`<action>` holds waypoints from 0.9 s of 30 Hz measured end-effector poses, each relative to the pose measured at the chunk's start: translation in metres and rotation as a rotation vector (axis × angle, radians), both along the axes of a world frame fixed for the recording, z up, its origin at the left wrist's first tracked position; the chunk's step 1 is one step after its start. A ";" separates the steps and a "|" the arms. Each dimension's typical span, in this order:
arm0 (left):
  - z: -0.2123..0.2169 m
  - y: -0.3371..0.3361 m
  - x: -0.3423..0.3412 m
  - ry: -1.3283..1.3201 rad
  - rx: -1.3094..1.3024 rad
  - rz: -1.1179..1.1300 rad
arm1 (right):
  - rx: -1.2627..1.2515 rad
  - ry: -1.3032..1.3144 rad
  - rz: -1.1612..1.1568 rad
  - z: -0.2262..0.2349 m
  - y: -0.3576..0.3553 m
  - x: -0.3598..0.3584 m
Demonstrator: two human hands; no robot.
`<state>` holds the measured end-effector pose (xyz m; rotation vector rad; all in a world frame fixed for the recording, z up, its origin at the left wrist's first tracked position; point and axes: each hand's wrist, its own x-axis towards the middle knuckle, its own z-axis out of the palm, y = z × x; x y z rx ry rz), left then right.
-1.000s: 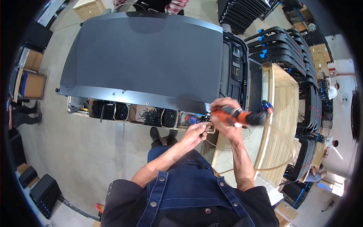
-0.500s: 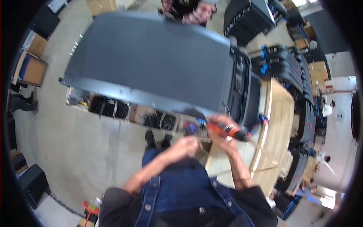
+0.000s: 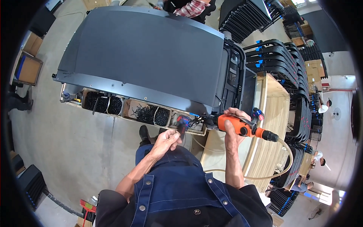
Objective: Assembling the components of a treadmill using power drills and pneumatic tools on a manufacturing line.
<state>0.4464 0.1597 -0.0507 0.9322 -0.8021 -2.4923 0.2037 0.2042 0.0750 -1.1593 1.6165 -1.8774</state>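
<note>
two bare hands work just in front of the person's denim apron (image 3: 177, 189), at the near edge of a big dark grey panel (image 3: 147, 53) that lies flat. the right hand (image 3: 233, 126) is closed tight around an orange pneumatic screwdriver (image 3: 236, 126), held level with its dark tip pointing at the panel's near right corner; a pale air hose (image 3: 280, 159) loops away from the tool's rear end, to the right of the panel. the left hand (image 3: 166, 139) sits just below the panel's near edge, fingers pinched together on something small and dark, too small to tell what. along that same near edge runs a row of parts bins (image 3: 132, 109) filled with black screws, partly tucked under the panel. at the panel's right side lies a black frame part (image 3: 232, 79), and beyond that a light wooden bench (image 3: 270, 109). further right of the panel, stacks of black moulded parts (image 3: 281, 60) curve away. to the panel's far left sits a cardboard box (image 3: 28, 68) on the concrete floor (image 3: 56, 140). past the panel's far edge, another person's plaid sleeve (image 3: 194, 7) shows.
</note>
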 end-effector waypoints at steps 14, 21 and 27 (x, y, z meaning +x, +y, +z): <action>-0.003 -0.006 0.014 -0.062 0.076 -0.155 | -0.035 0.045 -0.105 -0.011 -0.002 0.011; -0.009 -0.016 0.009 -0.040 0.088 -0.187 | 0.013 0.200 -0.034 -0.012 -0.021 0.021; -0.017 -0.019 0.004 0.020 0.122 -0.244 | -0.080 0.160 -0.078 -0.032 -0.015 0.022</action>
